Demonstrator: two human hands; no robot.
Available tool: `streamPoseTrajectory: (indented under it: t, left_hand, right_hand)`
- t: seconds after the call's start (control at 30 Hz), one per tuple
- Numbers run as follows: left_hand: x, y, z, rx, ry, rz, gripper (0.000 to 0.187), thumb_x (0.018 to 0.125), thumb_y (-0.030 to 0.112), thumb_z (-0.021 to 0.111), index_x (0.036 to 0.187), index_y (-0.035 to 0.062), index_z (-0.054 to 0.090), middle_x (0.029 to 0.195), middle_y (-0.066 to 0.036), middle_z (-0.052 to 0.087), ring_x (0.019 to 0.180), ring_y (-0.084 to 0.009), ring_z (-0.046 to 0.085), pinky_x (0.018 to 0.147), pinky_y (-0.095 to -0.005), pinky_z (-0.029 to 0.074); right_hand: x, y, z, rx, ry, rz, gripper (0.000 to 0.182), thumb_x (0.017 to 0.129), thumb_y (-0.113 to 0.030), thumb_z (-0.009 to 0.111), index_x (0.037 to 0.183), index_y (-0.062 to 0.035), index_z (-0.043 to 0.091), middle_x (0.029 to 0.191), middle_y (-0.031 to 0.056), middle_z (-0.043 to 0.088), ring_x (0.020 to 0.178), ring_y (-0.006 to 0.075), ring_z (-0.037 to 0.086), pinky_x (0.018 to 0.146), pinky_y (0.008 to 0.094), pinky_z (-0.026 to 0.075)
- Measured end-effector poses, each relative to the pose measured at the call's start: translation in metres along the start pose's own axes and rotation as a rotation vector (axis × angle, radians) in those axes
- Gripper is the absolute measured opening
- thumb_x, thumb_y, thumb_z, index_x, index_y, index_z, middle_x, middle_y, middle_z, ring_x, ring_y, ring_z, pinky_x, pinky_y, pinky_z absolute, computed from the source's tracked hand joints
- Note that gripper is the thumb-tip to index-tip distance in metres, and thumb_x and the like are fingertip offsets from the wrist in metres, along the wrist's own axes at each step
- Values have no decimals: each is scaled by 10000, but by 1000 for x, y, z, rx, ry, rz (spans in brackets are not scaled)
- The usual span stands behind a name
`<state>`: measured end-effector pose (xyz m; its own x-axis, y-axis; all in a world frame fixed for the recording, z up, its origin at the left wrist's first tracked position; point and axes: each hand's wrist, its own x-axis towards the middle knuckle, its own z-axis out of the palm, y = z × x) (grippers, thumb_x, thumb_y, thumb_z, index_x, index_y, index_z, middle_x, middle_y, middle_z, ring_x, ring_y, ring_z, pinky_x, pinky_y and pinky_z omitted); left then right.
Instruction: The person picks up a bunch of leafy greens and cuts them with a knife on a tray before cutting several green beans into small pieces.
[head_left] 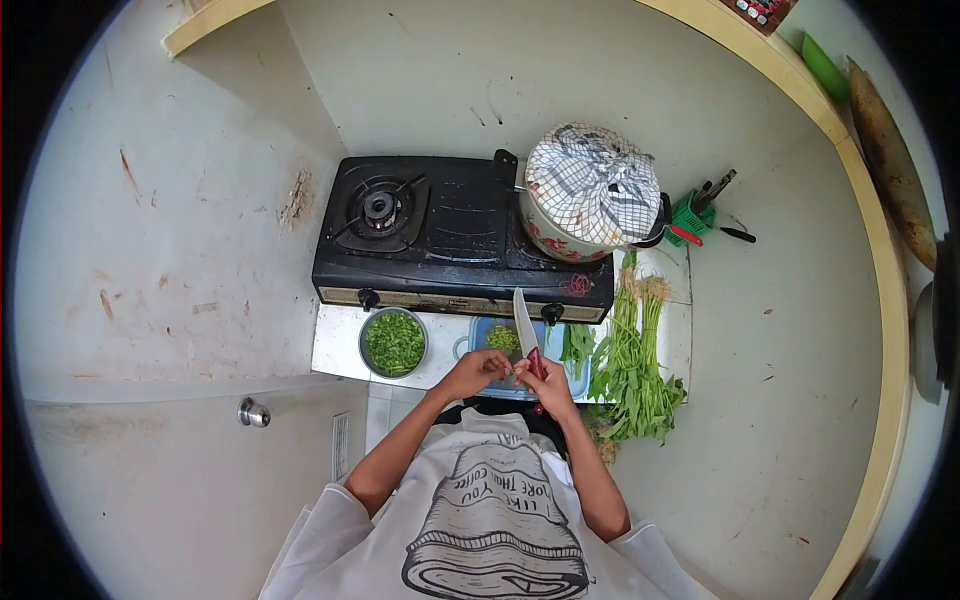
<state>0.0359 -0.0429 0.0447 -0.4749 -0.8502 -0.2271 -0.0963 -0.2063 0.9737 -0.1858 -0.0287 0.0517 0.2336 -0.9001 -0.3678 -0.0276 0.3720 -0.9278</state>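
My right hand is closed around the dark red handle of a kitchen knife, whose blade points away from me toward the stove. Close beside it, my left hand has its fingers pinched together, near the right fingertips; whatever may be between them is too small to make out. Under and beyond the hands lies a blue cutting board with a small heap of chopped greens. Some cut leaves lie at its right side. To the left stands a round bowl of chopped greens.
Bunches of long-stemmed leafy greens lie at the counter's right end, overhanging its edge. Behind the board is a black gas stove bearing a cloth-covered pot and red rubber bands. A green basket of utensils stands right.
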Motion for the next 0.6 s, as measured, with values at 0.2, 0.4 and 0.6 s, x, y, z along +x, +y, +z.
streamPoseTrajectory:
  t: [0.2, 0.4, 0.6]
  left_hand:
    - [0, -19, 2, 145, 102, 11, 69, 954, 30, 648, 1014, 12, 675, 951, -102, 720, 887, -186, 688, 803, -330, 539]
    - [-1, -53, -6, 448, 234, 121, 135, 921, 22, 673, 1055, 20, 656, 968, -144, 685, 943, -307, 700, 847, -400, 546]
    - [1, -69, 1, 540, 345, 107, 102, 910, 32, 675, 1010, 32, 656, 968, -166, 655, 904, -385, 683, 809, -466, 553]
  right_hand:
    - [-21, -10, -7, -515, 219, 5, 331, 1026, -316, 680, 973, 11, 697, 690, 145, 686, 568, 255, 670, 537, 362, 483]
    - [-48, 31, -26, -854, 184, -37, 430, 1033, -405, 615, 987, 13, 703, 771, 305, 671, 750, 507, 675, 692, 555, 532]
    - [-54, 52, -25, -931, 80, -22, 442, 1041, -441, 580, 1036, -19, 709, 820, 302, 703, 821, 514, 690, 773, 594, 540]
